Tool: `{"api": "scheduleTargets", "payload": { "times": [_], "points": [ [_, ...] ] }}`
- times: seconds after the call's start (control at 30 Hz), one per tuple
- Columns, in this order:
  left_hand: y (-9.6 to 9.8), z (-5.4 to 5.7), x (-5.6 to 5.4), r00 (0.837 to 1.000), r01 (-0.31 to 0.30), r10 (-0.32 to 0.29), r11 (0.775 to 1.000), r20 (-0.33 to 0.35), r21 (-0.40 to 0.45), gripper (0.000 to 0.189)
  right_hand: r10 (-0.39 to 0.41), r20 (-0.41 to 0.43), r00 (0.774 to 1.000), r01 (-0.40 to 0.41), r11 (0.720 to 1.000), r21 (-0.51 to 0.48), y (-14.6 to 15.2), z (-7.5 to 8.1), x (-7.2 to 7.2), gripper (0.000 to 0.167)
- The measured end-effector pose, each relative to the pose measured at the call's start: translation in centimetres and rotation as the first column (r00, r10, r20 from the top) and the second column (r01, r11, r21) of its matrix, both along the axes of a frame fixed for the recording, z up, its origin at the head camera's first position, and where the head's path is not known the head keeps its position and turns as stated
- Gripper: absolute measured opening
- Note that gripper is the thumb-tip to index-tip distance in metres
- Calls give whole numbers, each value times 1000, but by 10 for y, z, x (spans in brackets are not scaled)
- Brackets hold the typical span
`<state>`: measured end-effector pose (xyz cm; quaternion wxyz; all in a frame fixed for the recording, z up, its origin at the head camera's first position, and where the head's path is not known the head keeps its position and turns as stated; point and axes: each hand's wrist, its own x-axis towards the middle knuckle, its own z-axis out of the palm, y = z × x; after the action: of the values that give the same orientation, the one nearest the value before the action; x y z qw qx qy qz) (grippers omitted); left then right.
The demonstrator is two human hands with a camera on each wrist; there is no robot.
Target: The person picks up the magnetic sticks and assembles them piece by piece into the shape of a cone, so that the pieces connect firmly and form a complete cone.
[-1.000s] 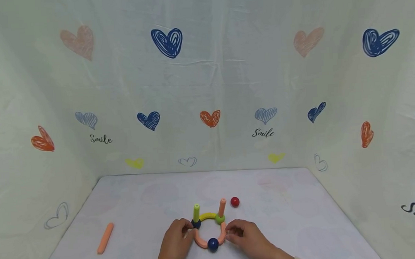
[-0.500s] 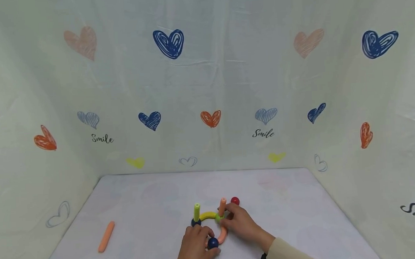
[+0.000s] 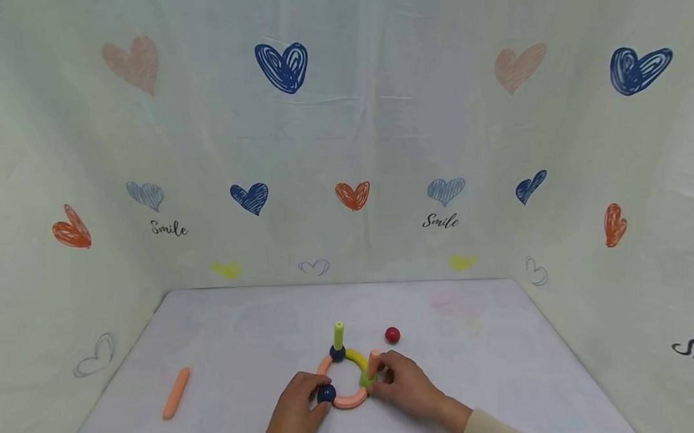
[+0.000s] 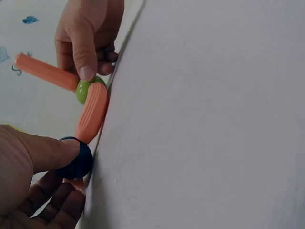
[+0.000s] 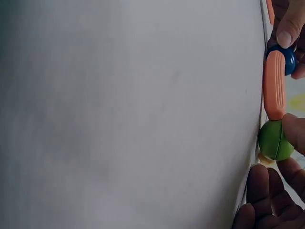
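Observation:
A ring of toy rods and balls lies on the table. Orange curved rods [image 3: 350, 402] and a yellow curved rod [image 3: 356, 357] join its balls. My left hand [image 3: 294, 406] pinches the near dark blue ball [image 3: 326, 393] between thumb and fingers. On the ring's right side, my right hand [image 3: 409, 385] grips the green ball [image 5: 271, 140], its thumb by the joint with the curved rod. A straight orange rod [image 4: 45, 71] stands up from the green ball. At the back, a yellow-green rod [image 3: 339, 336] rises from another dark blue ball [image 3: 337, 354].
A loose red ball [image 3: 392, 334] lies behind my right hand. Far to the left is a loose straight orange rod [image 3: 176, 393]. A pale curtain [image 3: 390, 143] printed with hearts hangs around the white table [image 3: 259, 330].
The ring has turned clockwise: its near blue ball swung left, the other blue ball went back, the green ball came nearer. My left hand shifted to the near blue ball, my right to the green one.

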<state>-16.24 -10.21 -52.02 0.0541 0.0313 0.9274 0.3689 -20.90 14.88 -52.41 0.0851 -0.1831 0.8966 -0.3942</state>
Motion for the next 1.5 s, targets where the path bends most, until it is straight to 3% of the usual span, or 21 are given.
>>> {"api": "scheduleTargets", "payload": {
  "times": [0.13,0.4,0.63,0.83,1.17,1.5],
  "points": [
    [-5,-3,-3,1000,-16,16,1000,19,22,39,23,-4,1000,-23,1000,-4,-3,-2,3,21],
    [-14,-6,-5,999,36,-38,997,31,63,37,27,1,1000,-27,1000,-14,-3,-4,7,21],
    [-18,-5,-7,999,49,-50,996,12,73,37,44,-27,999,-45,998,-34,-3,-4,6,21],
    [-19,-6,-10,995,97,-96,995,-3,40,42,46,-12,999,-46,998,-30,-4,-2,5,21],
    [-17,1,-11,993,107,-108,994,-42,-13,38,55,-16,998,-56,998,-27,-4,4,1,21],
    [-20,-2,-10,995,100,-100,995,-13,18,50,48,9,999,-47,999,-25,-4,2,1,20]
  ]
}}
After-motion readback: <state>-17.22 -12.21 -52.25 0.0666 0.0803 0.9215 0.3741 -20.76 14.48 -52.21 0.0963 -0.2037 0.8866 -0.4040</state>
